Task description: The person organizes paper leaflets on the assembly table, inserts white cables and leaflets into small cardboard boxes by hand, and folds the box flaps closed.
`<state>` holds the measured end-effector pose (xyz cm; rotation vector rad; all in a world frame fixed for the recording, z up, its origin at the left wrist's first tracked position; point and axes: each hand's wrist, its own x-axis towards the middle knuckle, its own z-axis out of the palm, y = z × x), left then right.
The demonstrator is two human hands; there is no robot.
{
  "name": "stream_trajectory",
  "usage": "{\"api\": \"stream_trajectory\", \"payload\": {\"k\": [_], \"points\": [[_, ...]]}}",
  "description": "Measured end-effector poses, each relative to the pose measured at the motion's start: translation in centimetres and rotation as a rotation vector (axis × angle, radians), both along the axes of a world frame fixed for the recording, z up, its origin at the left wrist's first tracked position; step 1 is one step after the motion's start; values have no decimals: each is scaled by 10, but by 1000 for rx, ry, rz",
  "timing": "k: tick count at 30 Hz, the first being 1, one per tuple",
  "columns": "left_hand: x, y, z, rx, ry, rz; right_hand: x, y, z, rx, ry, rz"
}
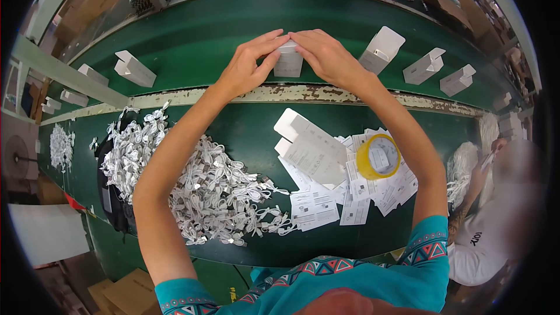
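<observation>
A small white box stands upright on the green conveyor belt, straight ahead of me. My left hand is against its left side, with thumb and fingertips at the top edge. From the right, my right hand holds the same box, its fingertips meeting the left ones over the top. The lid is partly hidden by my fingers. Nearer to me on the bench lies an open white box on a spread of printed leaflets. A roll of yellow tape rests on the leaflets too.
A large heap of white cables covers the bench's left part, beside a black bag. Several open-flapped boxes stand along the belt, one to my right, another to my left. A co-worker sits at the right.
</observation>
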<state>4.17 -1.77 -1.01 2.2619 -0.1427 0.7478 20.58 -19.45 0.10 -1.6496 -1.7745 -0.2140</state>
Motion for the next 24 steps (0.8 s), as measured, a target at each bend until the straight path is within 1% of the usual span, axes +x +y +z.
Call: {"api": "stream_trajectory", "payload": {"k": [1, 3, 5, 8, 11, 12, 14, 16, 19, 20, 21, 22, 24], "points": [[-2, 2, 3, -3, 0, 1, -3, 1, 1, 12, -27, -14], [-6, 5, 10, 265, 23, 70, -8, 5, 3, 0, -31, -23], [-10, 7, 9, 264, 44, 71, -16, 7, 0, -17, -24, -29], [-15, 11, 9, 284, 47, 70, -22, 10, -1, 39, -73, -63], [-19, 20, 7, 308, 9, 73, -19, 18, -2, 58, -86, -12], [-20, 21, 4, 318, -7, 75, -20, 21, -7, 102, -68, -13], [-25, 24, 2, 307, 12, 94, -27, 27, -10, 133, -42, -7], [-29, 28, 0, 311, 33, 106, -32, 35, -9, 164, -91, 1], [-32, 32, -1, 313, 11, 129, -39, 43, -11, 127, -6, 0], [-32, 29, -1, 39, 37, 95, -38, 43, -9, 128, -12, 7], [-31, 27, 0, -237, 60, 58, -35, 42, -7, 116, 42, 16], [-27, 30, -8, -242, 55, 64, -34, 42, -7, 102, 97, 23], [-17, 35, -32, -487, 109, -21, -35, 47, -10, 102, 69, 18]]}}
